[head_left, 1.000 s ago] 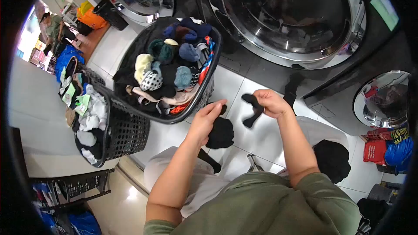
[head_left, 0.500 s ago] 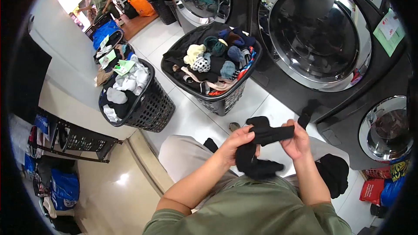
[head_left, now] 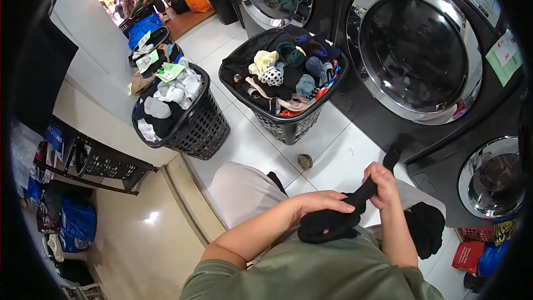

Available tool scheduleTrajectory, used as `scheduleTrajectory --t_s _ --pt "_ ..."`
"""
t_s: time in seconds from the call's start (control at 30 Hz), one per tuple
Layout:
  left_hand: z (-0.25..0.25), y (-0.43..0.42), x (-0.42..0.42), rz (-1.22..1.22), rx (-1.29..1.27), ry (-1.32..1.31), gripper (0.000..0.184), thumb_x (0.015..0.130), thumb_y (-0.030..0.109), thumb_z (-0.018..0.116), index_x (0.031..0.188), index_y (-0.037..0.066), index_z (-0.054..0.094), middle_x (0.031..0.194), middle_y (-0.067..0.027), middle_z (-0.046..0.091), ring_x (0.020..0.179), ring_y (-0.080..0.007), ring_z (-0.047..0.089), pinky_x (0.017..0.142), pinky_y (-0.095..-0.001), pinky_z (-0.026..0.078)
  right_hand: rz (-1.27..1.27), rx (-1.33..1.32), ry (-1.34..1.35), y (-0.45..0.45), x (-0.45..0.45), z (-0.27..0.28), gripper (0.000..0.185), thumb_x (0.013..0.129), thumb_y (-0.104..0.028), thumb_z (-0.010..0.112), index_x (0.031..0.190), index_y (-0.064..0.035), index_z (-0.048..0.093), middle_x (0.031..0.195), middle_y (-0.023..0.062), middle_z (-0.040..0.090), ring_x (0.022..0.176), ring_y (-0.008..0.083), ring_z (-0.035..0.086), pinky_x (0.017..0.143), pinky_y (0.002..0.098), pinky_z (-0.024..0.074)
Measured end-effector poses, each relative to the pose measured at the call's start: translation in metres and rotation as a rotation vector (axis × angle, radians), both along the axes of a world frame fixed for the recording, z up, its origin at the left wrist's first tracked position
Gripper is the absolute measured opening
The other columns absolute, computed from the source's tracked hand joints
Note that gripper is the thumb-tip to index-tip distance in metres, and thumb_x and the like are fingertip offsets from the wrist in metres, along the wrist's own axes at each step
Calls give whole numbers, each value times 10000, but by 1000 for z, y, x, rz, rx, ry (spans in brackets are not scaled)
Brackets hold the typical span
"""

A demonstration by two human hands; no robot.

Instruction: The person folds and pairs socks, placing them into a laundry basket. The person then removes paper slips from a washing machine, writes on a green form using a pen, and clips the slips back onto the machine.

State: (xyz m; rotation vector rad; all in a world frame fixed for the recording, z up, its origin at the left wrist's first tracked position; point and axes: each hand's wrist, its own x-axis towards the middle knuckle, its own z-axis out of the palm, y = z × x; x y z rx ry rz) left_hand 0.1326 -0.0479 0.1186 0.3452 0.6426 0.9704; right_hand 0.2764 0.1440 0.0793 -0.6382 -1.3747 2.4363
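The soft black cloth [head_left: 327, 226] has swung aslant, its bunch gripped by my left hand [head_left: 325, 202], narrow end up-right in my clenched right hand [head_left: 382, 185], nearer me than the laundry basket [head_left: 290, 129].

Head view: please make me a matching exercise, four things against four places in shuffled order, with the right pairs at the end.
Things
1. polka-dot sock ball
2. black socks
3. orange bag
4. red bag

Places
A. below the small round door
B. in the left hand and right hand
C. on the brown floor
D. in the right-hand laundry basket

Right pairs: 1-D, 2-B, 3-C, 4-A
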Motion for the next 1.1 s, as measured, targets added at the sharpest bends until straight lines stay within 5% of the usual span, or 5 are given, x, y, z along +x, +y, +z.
scheduleTrajectory --t_s 0.2,0.3,0.8,0.93,1.1 --pt "4 -8 -12 201 208 -120 320 909 257 690 1060 -13 605 833 -132 670 566 -223 663 511 -318 542 380 -55 -84 -12 -4 11 448 955 -410 655 1182 -31 583 1082 33 623 987 119 600 881 266 478" --pt "5 -14 -21 288 241 -154 386 910 237 683 1165 -32 577 889 -160 662 558 -249 662 471 -323 551 559 176 68 -7 6 15 384 865 -217 776 1161 -22 628 1190 93 616 1094 176 599 934 302 483" --pt "34 -35 -48 73 303 92 391 888 272 718 963 -98 614 830 -135 636 599 -209 662 514 -297 537 227 -355 310 -43 8 40 98 921 -58 677 961 -51 587 1094 187 703 995 235 680 897 366 533" --pt "28 -41 -36 -51 437 325 292 890 208 734 823 -39 593 856 -132 642 704 -232 642 637 -334 489 786 492 -7 -31 38 75 458 758 -221 865 1115 -17 663 997 75 717 912 195 679 806 320 521" --pt "28 -46 -30 -92 626 519 264 830 125 779 775 -18 564 914 -172 638 802 -291 593 718 -355 439 725 866 109 -42 46 86 364 763 -262 842 999 -36 682 990 92 648 854 274 617 730 365 491"
